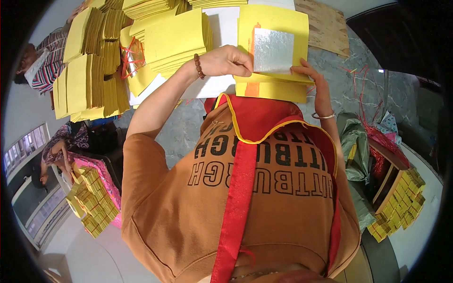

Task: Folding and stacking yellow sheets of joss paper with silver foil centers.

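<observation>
A yellow paper sheet [298,28] with an orange patch and a silver foil square [273,49] lies in front of me at the table's near edge. Its near part shows a raised fold line below the foil, with more yellow paper [283,91] under it. My left hand [231,61], a beaded bracelet on its wrist, is closed in a pinch at the foil's near left corner. On the other side, my right hand [315,81], a bangle on its wrist, has its fingers on the sheet's right edge by the fold. Its thumb is hard to make out.
Yellow paper stacks [174,37] cover the table's left side. Red ties [132,59] lie among them. A wooden board [325,28] is at the back right. Tied yellow bundles [398,205] stand low right, others [94,198] low left. Two other people are at the left.
</observation>
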`<move>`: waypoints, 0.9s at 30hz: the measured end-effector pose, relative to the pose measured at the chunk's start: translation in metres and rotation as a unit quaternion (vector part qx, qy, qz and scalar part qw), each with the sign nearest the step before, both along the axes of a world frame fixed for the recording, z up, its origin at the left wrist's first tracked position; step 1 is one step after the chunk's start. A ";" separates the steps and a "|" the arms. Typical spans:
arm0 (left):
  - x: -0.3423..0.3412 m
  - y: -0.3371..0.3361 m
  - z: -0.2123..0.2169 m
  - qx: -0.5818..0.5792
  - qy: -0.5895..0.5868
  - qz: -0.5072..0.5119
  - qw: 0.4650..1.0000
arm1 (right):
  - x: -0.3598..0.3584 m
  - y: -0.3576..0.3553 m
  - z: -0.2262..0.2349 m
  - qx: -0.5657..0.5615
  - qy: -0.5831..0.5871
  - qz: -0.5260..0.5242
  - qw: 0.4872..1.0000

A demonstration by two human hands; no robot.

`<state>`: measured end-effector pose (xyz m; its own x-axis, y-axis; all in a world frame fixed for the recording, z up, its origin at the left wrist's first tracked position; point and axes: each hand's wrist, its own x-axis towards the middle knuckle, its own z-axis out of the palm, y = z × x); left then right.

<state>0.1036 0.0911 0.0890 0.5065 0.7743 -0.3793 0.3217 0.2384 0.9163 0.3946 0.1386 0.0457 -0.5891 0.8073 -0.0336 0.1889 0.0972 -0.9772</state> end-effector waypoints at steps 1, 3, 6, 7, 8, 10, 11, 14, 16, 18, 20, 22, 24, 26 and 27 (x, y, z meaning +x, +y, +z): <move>0.000 0.000 0.000 0.000 0.000 0.001 1.000 | 0.002 0.001 -0.005 0.011 0.017 0.008 1.000; -0.001 0.000 -0.001 0.002 -0.011 0.003 1.000 | 0.003 0.002 -0.008 0.023 0.034 0.018 0.999; -0.002 0.000 -0.005 0.009 -0.007 0.008 1.000 | 0.001 0.002 -0.010 0.080 0.027 0.020 0.996; -0.001 -0.001 -0.005 0.010 -0.007 0.007 1.000 | 0.001 0.005 -0.014 0.158 -0.010 0.045 0.986; 0.000 -0.004 -0.003 0.020 0.000 0.019 1.000 | 0.002 0.006 -0.017 0.234 -0.047 0.069 0.969; 0.001 -0.010 0.000 0.031 0.008 0.030 0.999 | 0.001 0.004 -0.026 0.209 -0.028 0.035 0.977; 0.002 -0.013 0.001 0.140 -0.002 0.039 0.989 | 0.000 0.003 -0.028 0.183 -0.009 0.001 0.983; -0.001 -0.016 -0.001 0.316 0.072 0.030 0.945 | -0.009 -0.004 -0.014 -0.130 0.031 -0.121 0.984; 0.001 -0.012 -0.013 0.457 0.243 0.017 0.855 | -0.008 0.000 -0.011 -0.059 0.019 -0.092 0.994; 0.004 -0.021 -0.015 0.474 0.250 0.034 0.843 | -0.003 0.004 -0.007 0.013 0.008 -0.064 0.998; 0.003 -0.031 -0.011 0.461 0.197 0.017 0.865 | 0.005 0.001 -0.001 0.199 0.048 0.018 0.979; 0.005 -0.045 -0.005 0.453 0.191 0.011 0.871 | 0.007 -0.010 0.013 0.236 -0.005 0.039 0.971; 0.008 -0.054 0.000 0.436 0.181 -0.004 0.881 | 0.008 -0.016 0.018 0.269 -0.058 0.059 0.959; 0.012 -0.060 -0.001 0.426 0.171 0.019 0.888 | 0.011 -0.016 0.019 0.284 -0.102 0.118 0.946; 0.015 -0.061 0.002 0.361 0.197 0.059 0.910 | 0.013 -0.014 0.019 0.271 -0.101 0.122 0.949</move>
<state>0.1186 0.0299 0.0913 0.3388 0.9337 0.1157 0.6698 -0.3257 0.6673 0.4075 0.1249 0.0649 -0.7865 0.5787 0.2158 0.2747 0.6407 -0.7170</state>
